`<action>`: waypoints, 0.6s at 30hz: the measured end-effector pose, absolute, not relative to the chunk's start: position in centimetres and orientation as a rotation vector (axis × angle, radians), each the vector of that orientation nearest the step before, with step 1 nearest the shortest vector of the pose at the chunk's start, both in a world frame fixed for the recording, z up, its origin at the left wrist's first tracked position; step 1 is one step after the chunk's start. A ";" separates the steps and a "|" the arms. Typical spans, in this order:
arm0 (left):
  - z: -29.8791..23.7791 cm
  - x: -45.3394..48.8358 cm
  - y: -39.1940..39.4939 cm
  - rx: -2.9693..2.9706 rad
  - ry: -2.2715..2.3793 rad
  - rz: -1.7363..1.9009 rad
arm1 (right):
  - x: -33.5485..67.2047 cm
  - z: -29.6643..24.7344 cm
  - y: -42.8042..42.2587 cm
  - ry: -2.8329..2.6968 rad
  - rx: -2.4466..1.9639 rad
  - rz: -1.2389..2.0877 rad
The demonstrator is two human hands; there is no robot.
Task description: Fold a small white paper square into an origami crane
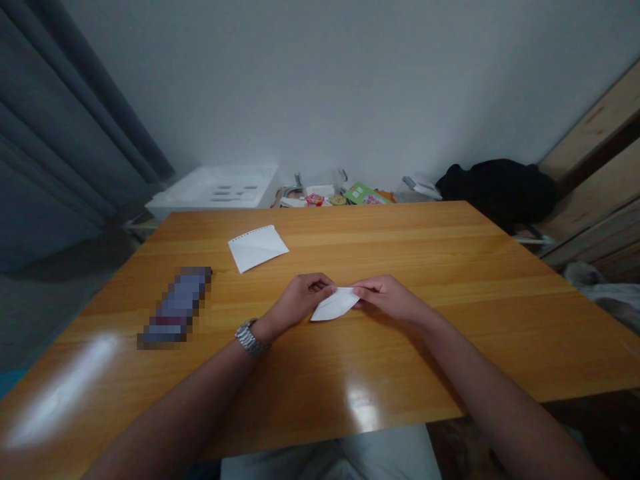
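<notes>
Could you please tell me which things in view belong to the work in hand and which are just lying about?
In use: the small white paper, held between left hand and right hand.

Apparently lying about: the loose perforated sheet (possibly spare), the pixelated object, the white tray, the black bundle.

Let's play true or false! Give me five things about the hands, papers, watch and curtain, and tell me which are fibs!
1. The left hand and right hand both hold the small white paper. True.
2. The silver watch is worn on the right side. False: it is worn on the left.
3. A larger sheet lies on the table. True.
4. That sheet has a row of notches along one edge. True.
5. The curtain hangs at the picture's right. False: it hangs at the left.
</notes>
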State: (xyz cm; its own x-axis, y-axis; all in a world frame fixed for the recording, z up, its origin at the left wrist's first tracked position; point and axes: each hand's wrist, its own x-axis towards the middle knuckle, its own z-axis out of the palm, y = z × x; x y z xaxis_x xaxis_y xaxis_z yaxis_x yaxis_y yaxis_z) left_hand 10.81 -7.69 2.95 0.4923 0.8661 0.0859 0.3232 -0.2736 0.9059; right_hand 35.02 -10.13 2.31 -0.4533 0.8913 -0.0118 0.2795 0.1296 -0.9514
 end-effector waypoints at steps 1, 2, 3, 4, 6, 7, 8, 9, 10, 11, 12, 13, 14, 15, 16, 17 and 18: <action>3.0 10.8 -7.7 1.831 0.991 0.745 | 35.1 2.4 -10.2 -1.828 -1.115 1.347; 3.0 10.7 -7.7 1.833 0.986 0.741 | 35.1 2.5 -10.2 -1.841 -1.104 1.350; 3.0 10.7 -7.6 1.834 0.983 0.740 | 35.1 2.6 -10.2 -1.859 -1.099 1.346; 3.0 10.6 -7.6 1.834 0.980 0.741 | 35.1 2.6 -10.2 -1.877 -1.099 1.334; 2.9 10.5 -7.6 1.835 0.974 0.746 | 35.1 2.4 -10.2 -1.898 -1.118 1.299; 2.8 10.5 -7.6 1.836 0.973 0.747 | 35.0 2.2 -10.3 -1.894 -1.133 1.279; 2.7 10.5 -7.6 1.838 0.974 0.747 | 34.8 2.1 -10.3 -1.881 -1.147 1.260; 2.6 10.5 -7.6 1.840 0.974 0.746 | 34.6 2.0 -10.3 -1.869 -1.154 1.247; 2.5 10.5 -7.7 1.842 0.972 0.743 | 34.4 1.8 -10.4 -1.861 -1.155 1.238; 2.4 10.6 -7.8 1.843 0.967 0.738 | 34.1 1.8 -10.5 -1.859 -1.154 1.228; 2.3 10.6 -7.9 1.845 0.961 0.729 | 33.9 1.8 -10.6 -1.867 -1.153 1.214; 2.3 10.7 -8.0 1.846 0.952 0.720 | 33.6 1.8 -10.7 -1.883 -1.158 1.191; 2.3 10.8 -8.1 1.850 0.942 0.711 | 33.3 1.8 -10.9 -1.898 -1.177 1.155; 2.4 10.9 -8.3 1.853 0.934 0.705 | 33.1 1.9 -11.0 -1.907 -1.201 1.123; 2.5 11.0 -8.4 1.856 0.929 0.701 | 33.0 2.0 -11.1 -1.912 -1.225 1.096; 2.6 11.1 -8.5 1.856 0.926 0.698 | 32.9 2.0 -11.1 -1.915 -1.248 1.075; 2.7 11.2 -8.6 1.853 0.924 0.691 | 32.8 2.1 -11.1 -1.918 -1.267 1.060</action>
